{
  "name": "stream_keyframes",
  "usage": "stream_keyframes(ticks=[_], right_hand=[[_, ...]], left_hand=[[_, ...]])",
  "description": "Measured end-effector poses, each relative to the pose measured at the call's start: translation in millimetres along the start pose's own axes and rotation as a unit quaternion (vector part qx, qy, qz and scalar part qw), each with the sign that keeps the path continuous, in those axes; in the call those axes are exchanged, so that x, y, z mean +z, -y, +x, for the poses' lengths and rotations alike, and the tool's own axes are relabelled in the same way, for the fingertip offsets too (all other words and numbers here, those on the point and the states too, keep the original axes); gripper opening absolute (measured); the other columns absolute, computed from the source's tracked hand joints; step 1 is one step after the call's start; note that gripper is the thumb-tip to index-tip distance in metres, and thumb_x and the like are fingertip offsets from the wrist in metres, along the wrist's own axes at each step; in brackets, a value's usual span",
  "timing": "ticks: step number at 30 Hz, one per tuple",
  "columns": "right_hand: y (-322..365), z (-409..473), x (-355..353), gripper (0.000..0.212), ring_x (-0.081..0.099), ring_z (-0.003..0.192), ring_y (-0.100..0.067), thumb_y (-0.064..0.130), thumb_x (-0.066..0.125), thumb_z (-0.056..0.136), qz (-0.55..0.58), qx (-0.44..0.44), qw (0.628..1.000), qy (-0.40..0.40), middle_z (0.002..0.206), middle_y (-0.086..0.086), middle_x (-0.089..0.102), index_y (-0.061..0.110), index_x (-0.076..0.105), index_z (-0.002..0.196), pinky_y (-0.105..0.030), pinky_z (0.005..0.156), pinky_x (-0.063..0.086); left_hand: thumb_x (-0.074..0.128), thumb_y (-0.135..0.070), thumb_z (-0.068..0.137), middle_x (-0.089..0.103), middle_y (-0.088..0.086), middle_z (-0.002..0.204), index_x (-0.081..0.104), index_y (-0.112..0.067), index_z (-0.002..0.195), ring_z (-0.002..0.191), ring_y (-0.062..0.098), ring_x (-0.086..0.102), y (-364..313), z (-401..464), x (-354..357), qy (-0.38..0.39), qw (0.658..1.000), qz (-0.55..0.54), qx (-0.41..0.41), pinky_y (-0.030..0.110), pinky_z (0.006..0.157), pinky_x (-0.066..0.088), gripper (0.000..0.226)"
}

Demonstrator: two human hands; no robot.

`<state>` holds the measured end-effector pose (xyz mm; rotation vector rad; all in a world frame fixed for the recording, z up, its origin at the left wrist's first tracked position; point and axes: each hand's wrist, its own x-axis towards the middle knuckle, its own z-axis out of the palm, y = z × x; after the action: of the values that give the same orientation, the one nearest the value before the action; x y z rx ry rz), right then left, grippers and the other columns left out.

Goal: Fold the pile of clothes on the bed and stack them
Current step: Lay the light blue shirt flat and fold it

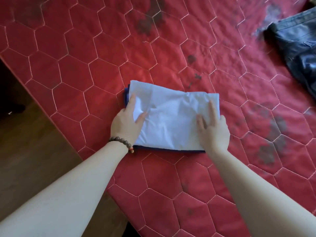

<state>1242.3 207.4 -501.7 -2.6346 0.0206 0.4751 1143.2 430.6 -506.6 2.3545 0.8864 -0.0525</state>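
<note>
**Both palms flat on the folded white garment**

Nearest me, my two bare forearms reach out over the near edge of the bed point(171, 48), which is covered in a red quilt stitched in pale hexagons and marked with dark blotches. A string of brown wooden beads point(122, 141) circles my left wrist.

My left hand point(127, 122) lies on the left end of the folded white garment point(171, 117), fingers straight and spread, thumb angled inward over a small crease; it presses and does not clasp anything. My right hand point(212, 130) lies on the right end of the same garment, fingers straight and pointing away from me, also only pressing down flat.

The white garment is a neat rectangle, a little wrinkled in the middle, and it sits on top of a folded dark blue garment point(171, 150) whose edge shows as a thin strip along the near side and at the far left corner. This small stack rests toward the near left part of the bed, not far from the left edge, beyond which brown wooden floor point(34, 151) shows.

Farther off, at the far right edge of the bed and well apart from the stack, a dark, shiny black garment point(297, 48) lies crumpled and unfolded
</note>
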Motion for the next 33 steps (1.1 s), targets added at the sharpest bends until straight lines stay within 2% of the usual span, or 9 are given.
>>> stream_keyframes(ticks=[3,6,9,10,12,16,20,26,33], right_hand=[[41.1,25.7,-4.1,0.06,0.049,0.074,-0.025,0.049,0.046,0.095,-0.005,-0.071,0.997,-0.016,0.097,-0.004,0.042,0.049,0.018,0.148,-0.033,0.068,0.037],[71.1,47.2,4.1,0.06,0.049,0.073,-0.025,0.048,0.047,0.095,-0.028,-0.121,0.992,0.005,0.104,-0.004,0.037,0.048,0.019,0.148,-0.033,0.066,0.037],[84.1,62.3,21.6,0.064,0.039,0.123,-0.036,0.051,0.046,0.094,-0.149,-0.129,0.98,0.017,0.142,-0.013,0.029,0.037,0.02,0.151,-0.046,0.099,0.037],[89.6,63.5,25.8,0.065,0.025,0.138,-0.036,0.051,0.044,0.094,-0.181,-0.147,0.972,-0.014,0.153,-0.016,0.02,0.03,0.021,0.152,-0.05,0.112,0.024],[107.1,59.3,37.7,0.064,0.012,0.147,-0.034,0.044,0.044,0.096,-0.184,-0.234,0.952,-0.067,0.159,-0.017,0.015,0.016,0.028,0.151,-0.054,0.118,0.005],[139.6,35.2,83.3,0.056,0.012,0.148,-0.028,0.027,0.036,0.096,-0.197,-0.411,0.89,-0.002,0.159,-0.012,0.02,0.006,0.033,0.148,-0.053,0.118,0.005],[122.3,38.6,106.9,0.059,-0.008,0.149,-0.017,0.035,0.013,0.098,-0.231,-0.365,0.897,0.093,0.163,-0.001,0.0,0.016,0.007,0.154,-0.042,0.118,-0.012],[89.6,57.2,89.9,0.068,0.001,0.15,-0.018,0.061,0.02,0.094,-0.237,-0.325,0.915,0.027,0.162,-0.003,0.009,0.03,0.015,0.154,-0.044,0.12,-0.006],[72.0,69.2,74.9,0.069,-0.011,0.148,-0.014,0.061,0.021,0.093,-0.2,-0.282,0.936,0.067,0.163,0.001,-0.002,0.031,0.009,0.154,-0.05,0.118,-0.008]], left_hand=[[0.06,-0.043,0.091,0.06,0.02,0.121,0.029,-0.023,0.151,0.111,0.035,0.056,7.8,12.5,-25.9,-0.074,0.997,-0.026,-0.024,0.038,0.09,0.043,0.07],[0.056,-0.045,0.092,0.058,0.018,0.117,0.026,-0.026,0.152,0.106,0.033,0.056,16.1,20.1,-38.0,-0.104,0.992,-0.011,-0.068,0.038,0.082,0.044,0.069],[0.059,-0.046,0.088,0.046,0.018,0.122,0.028,-0.021,0.151,0.107,0.035,0.047,30.9,23.9,-40.4,-0.143,0.973,0.158,-0.093,0.048,0.083,0.042,0.074],[0.06,-0.044,0.088,0.043,0.018,0.128,0.032,-0.016,0.148,0.113,0.036,0.045,33.0,26.0,-40.4,-0.169,0.964,0.189,-0.076,0.051,0.087,0.038,0.073],[0.057,-0.035,0.089,0.042,0.021,0.138,0.041,-0.007,0.142,0.127,0.038,0.04,26.8,32.9,-37.4,-0.215,0.956,0.198,0.016,0.054,0.096,0.035,0.062],[0.042,-0.016,0.094,0.027,0.015,0.156,0.045,-0.006,0.141,0.145,0.033,0.018,6.1,50.3,-4.6,-0.136,0.953,0.205,0.177,0.05,0.117,0.02,0.047],[0.029,-0.036,0.096,0.013,0.008,0.161,0.03,-0.021,0.151,0.148,0.032,0.003,30.9,56.8,17.6,-0.055,0.95,0.278,0.133,0.05,0.119,0.008,0.057],[0.032,-0.052,0.089,-0.004,0.024,0.159,0.021,-0.029,0.153,0.147,0.04,-0.006,33.5,55.6,24.2,-0.042,0.96,0.258,0.104,0.058,0.117,0.004,0.069],[0.016,-0.069,0.084,-0.013,0.025,0.158,0.01,-0.033,0.154,0.146,0.04,-0.012,27.2,59.3,22.1,-0.009,0.956,0.28,0.085,0.058,0.117,0.0,0.079]])
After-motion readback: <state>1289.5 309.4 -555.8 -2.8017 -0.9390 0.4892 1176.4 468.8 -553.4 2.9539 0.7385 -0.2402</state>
